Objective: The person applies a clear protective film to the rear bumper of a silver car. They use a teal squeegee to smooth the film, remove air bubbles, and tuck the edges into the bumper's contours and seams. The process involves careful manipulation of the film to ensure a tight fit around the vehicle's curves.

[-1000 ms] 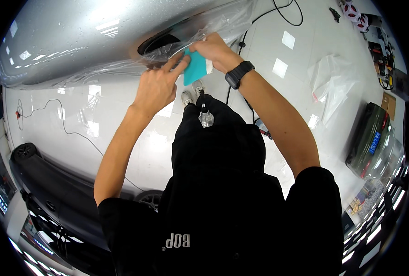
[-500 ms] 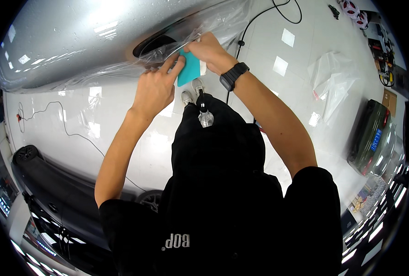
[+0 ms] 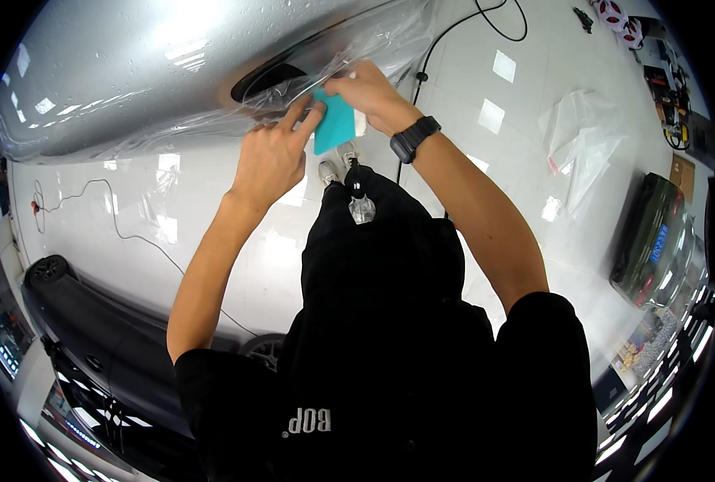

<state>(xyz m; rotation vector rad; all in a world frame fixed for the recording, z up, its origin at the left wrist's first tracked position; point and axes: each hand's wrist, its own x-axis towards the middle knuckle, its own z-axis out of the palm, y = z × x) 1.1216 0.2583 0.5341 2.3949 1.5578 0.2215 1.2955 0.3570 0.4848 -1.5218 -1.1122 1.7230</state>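
A silver car body panel (image 3: 156, 56), wet with droplets, curves across the upper left. Clear plastic film (image 3: 397, 36) lies over its lower edge and hangs loose around a dark oval opening (image 3: 270, 83). My left hand (image 3: 273, 161) rests against the film just below that opening, two fingers stretched out and the others bent. My right hand (image 3: 369, 92), with a black watch on the wrist, is closed on the upper end of a teal squeegee card (image 3: 335, 124) with a pale strip along its right side. The card's upper tip meets the film; the right fingertips are partly hidden.
A black cable (image 3: 428, 60) runs along the floor at my right. Crumpled clear film (image 3: 582, 132) lies farther right. A dark car (image 3: 116, 329) stands at lower left, beside a thin cord (image 3: 132, 235). A clear-headed bottle (image 3: 361, 209) hangs at my front.
The teal card and my right hand have shifted slightly right and down. My left hand stays nearly in place on the film.
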